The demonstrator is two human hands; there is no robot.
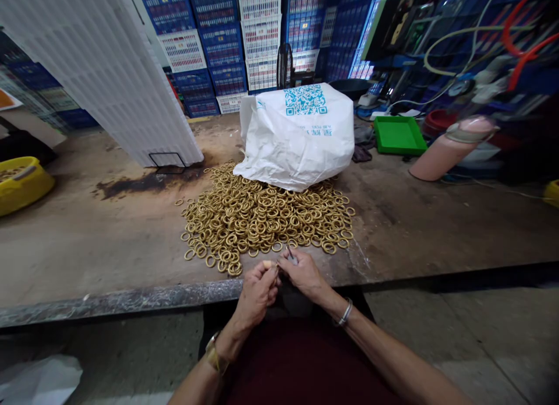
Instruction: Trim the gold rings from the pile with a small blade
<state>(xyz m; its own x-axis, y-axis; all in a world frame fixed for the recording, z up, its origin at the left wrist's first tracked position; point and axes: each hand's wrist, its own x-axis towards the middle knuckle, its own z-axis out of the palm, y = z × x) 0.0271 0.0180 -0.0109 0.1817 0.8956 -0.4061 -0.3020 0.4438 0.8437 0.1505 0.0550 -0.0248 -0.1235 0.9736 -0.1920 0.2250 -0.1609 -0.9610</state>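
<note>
At the table's front edge, my left hand (258, 291) is closed in a pinch, with tan tape round one finger. Between its fingertips is a brass-coloured ring (276, 266), mostly hidden. Close beside it, my right hand (305, 274) grips a small grey tool (292, 257) with a thin dark tip pointing up; its exact kind is hard to make out. The fingertips of both hands meet around the ring. Just beyond them lies a wide heap of brass-coloured rings (262, 215), some scattered loose along its near side.
A white woven sack (301, 143) rests on the back of the heap. White corrugated panels (126, 84) stand at left behind a yellow basin (24, 186). To the right are a green tray (399, 135) and a pink bottle (449, 148). Stacked crates (222, 43) line the back.
</note>
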